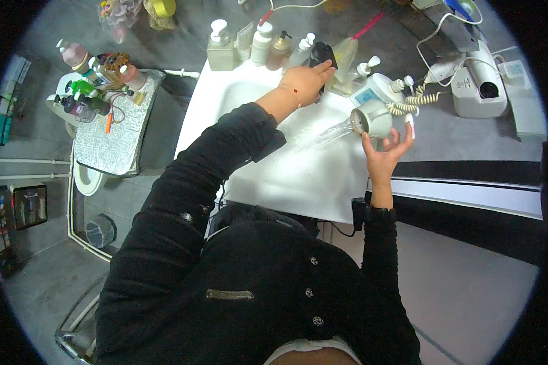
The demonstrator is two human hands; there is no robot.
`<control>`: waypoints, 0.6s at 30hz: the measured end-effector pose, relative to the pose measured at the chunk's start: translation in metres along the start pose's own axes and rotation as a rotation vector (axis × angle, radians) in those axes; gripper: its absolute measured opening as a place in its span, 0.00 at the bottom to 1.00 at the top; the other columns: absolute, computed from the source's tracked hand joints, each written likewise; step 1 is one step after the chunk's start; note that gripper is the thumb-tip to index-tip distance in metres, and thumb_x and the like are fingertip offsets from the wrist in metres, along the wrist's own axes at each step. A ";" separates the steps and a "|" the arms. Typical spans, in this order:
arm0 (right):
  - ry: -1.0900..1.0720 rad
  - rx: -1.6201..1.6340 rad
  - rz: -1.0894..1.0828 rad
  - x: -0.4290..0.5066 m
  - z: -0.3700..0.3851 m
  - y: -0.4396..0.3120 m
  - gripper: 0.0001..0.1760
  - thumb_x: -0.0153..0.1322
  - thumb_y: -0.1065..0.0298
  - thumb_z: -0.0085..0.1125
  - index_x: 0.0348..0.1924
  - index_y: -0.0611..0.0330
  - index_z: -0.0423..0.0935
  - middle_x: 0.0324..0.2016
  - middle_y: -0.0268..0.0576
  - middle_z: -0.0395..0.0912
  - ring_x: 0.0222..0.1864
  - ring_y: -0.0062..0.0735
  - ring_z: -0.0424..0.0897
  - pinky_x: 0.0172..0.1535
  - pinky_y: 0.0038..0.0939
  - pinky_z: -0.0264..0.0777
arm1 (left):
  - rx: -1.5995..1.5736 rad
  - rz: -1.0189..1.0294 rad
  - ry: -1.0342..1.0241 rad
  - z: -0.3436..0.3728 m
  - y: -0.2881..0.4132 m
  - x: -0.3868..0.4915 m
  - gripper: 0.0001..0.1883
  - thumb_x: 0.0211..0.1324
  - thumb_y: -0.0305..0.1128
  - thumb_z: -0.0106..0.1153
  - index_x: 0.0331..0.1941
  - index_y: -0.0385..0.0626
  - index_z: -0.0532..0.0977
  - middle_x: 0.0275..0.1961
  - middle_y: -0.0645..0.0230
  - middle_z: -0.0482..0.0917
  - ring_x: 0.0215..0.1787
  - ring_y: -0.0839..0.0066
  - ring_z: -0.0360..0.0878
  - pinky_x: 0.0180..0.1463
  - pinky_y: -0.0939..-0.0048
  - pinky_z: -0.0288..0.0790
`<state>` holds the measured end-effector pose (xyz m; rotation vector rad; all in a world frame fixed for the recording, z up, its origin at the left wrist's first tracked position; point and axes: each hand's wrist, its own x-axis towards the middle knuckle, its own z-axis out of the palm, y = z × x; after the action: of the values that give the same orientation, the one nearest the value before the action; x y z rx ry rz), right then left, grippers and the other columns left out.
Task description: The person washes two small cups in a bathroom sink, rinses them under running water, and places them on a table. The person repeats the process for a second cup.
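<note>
My right hand (387,152) holds a pale mug (379,117) at the right side of the white washbasin (274,175). The mug lies tipped with its mouth towards the basin, and a stream of water (331,136) runs from it down into the bowl. My left hand (307,83) reaches across the back of the basin, its fingers over a black tap (322,51). Most of the tap's lower part is hidden by that hand, and its exact grip is hard to make out.
Several pump bottles line the basin's back edge, among them a white bottle (261,44) and a square dispenser (220,54). A tipped white pump bottle (378,89) and a white hair dryer (480,86) are at right. A washing machine with a silvery cover (114,146) bears bottles at left.
</note>
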<state>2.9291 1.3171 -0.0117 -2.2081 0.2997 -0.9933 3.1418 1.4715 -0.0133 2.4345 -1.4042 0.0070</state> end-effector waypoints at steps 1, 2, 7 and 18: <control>0.006 -0.021 0.008 0.001 -0.003 -0.004 0.59 0.54 0.76 0.75 0.69 0.58 0.41 0.63 0.50 0.42 0.55 0.40 0.64 0.57 0.41 0.70 | -0.021 -0.010 -0.008 0.002 0.000 0.000 0.39 0.48 0.33 0.61 0.67 0.55 0.59 0.74 0.76 0.57 0.52 0.64 0.79 0.49 0.62 0.77; 0.012 -0.043 0.017 0.002 -0.006 -0.008 0.59 0.54 0.76 0.75 0.69 0.58 0.41 0.64 0.50 0.41 0.55 0.40 0.64 0.57 0.41 0.71 | -0.046 -0.019 -0.020 0.003 -0.001 -0.001 0.39 0.48 0.33 0.61 0.67 0.55 0.60 0.74 0.77 0.57 0.52 0.64 0.80 0.49 0.62 0.77; 0.037 -0.010 -0.029 0.007 -0.014 -0.019 0.59 0.54 0.75 0.74 0.69 0.55 0.41 0.63 0.49 0.42 0.55 0.42 0.64 0.57 0.43 0.71 | -0.032 -0.019 -0.007 0.003 0.000 0.000 0.39 0.48 0.35 0.63 0.67 0.54 0.60 0.74 0.77 0.56 0.50 0.63 0.81 0.48 0.61 0.77; 0.065 -0.065 -0.141 0.020 -0.023 -0.032 0.59 0.54 0.76 0.74 0.69 0.55 0.41 0.63 0.49 0.42 0.56 0.43 0.63 0.57 0.45 0.71 | -0.012 -0.006 -0.021 0.002 0.000 -0.001 0.37 0.49 0.35 0.61 0.66 0.53 0.61 0.74 0.76 0.56 0.49 0.62 0.81 0.47 0.61 0.77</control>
<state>2.9232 1.3202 0.0322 -2.2842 0.2101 -1.1479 3.1415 1.4717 -0.0149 2.4361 -1.4017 -0.0279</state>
